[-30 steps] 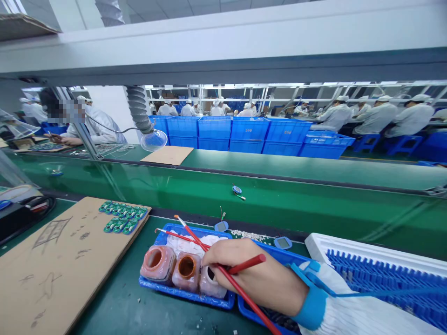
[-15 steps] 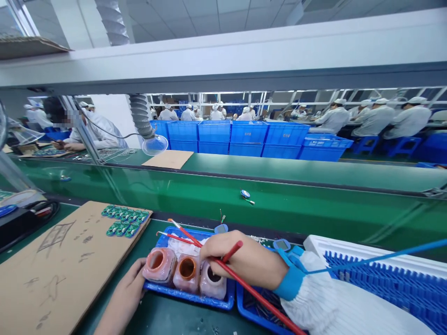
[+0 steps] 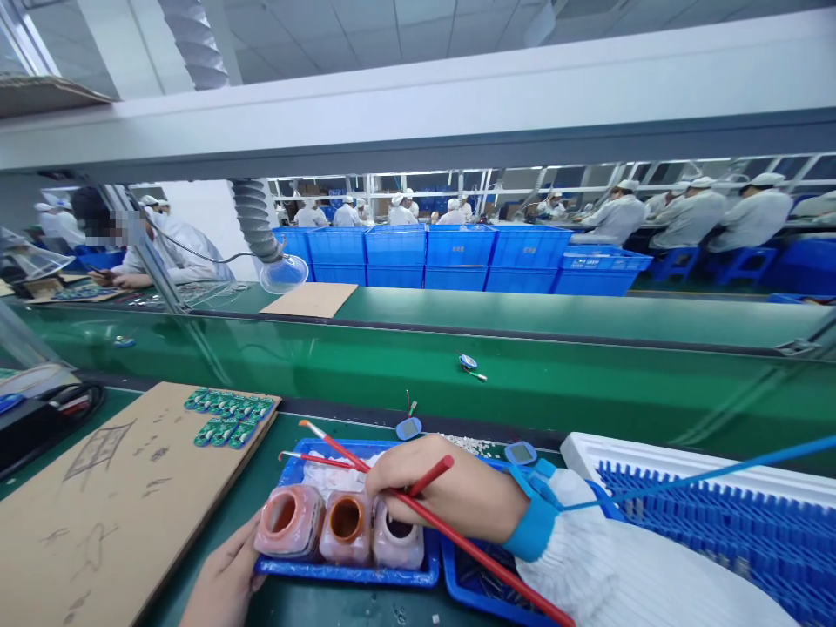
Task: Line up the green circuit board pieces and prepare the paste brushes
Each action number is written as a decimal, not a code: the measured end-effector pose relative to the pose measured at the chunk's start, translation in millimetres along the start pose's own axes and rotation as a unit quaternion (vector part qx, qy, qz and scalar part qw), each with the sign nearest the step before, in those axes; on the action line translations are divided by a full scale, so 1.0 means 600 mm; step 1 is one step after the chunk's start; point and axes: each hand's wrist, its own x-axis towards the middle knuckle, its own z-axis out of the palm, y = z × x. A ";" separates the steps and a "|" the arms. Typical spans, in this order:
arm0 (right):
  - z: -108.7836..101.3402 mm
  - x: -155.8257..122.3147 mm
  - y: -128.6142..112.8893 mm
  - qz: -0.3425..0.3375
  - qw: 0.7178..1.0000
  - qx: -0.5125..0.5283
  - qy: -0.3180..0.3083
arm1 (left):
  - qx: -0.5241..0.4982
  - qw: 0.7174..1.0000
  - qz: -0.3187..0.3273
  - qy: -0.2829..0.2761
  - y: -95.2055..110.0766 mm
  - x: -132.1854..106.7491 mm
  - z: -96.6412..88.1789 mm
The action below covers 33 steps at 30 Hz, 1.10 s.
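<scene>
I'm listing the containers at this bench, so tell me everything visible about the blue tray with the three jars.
The blue rectangular tray looks like glossy plastic, with raised walls. It lies flat on the dark green bench. Three squarish, open-mouthed jars stand along its near side; crumpled white material lies behind them. The person's left hand is against its left end; the right hand hides its far right corner.
</scene>
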 end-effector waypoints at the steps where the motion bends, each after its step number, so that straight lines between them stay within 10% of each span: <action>1: -0.002 -0.001 -0.002 -0.003 1.000 -0.001 0.002 | -0.001 1.000 0.005 0.006 -0.001 -0.001 0.001; 11: -0.053 -0.034 -0.048 -0.102 0.987 0.042 0.115 | 0.064 0.995 0.066 0.047 -0.002 0.000 0.007; 33: -0.056 -0.057 -0.090 -0.130 0.989 -0.036 0.061 | 0.057 0.996 0.070 -0.015 0.011 -0.006 0.009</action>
